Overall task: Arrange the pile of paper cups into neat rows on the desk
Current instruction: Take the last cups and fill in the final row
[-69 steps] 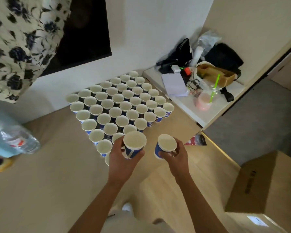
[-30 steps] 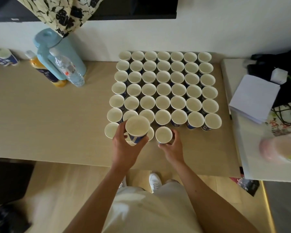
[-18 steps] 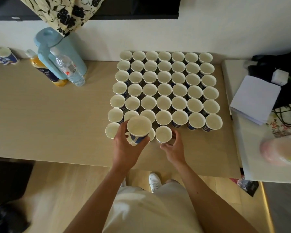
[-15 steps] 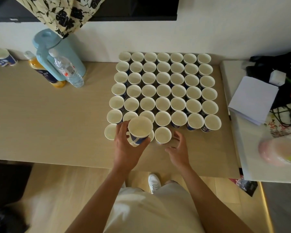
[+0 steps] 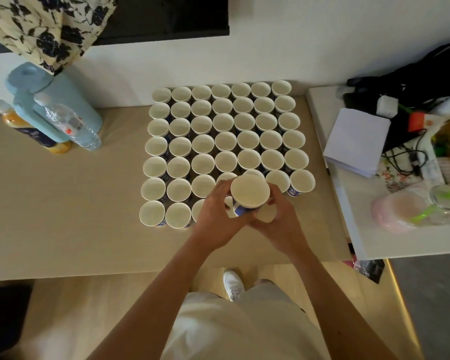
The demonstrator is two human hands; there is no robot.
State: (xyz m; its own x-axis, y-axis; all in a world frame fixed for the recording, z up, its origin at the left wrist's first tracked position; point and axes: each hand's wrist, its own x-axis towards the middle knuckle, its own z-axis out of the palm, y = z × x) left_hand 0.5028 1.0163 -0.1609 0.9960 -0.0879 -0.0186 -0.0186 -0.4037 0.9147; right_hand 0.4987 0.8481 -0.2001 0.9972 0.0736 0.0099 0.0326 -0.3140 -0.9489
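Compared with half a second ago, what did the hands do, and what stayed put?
The right hand left the front row and moved to the cup stack, where its fingers now curl round a cup at its base. The left hand still grips the stack; the rows of cups stand unchanged.

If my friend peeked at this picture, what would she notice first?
Probably the big square of open paper cups, packed in neat rows on the tan desk right up to the wall. Next come the left hand and right hand, both gripping a raised cup over the unfinished front row. A pale blue jug stands at the back left.
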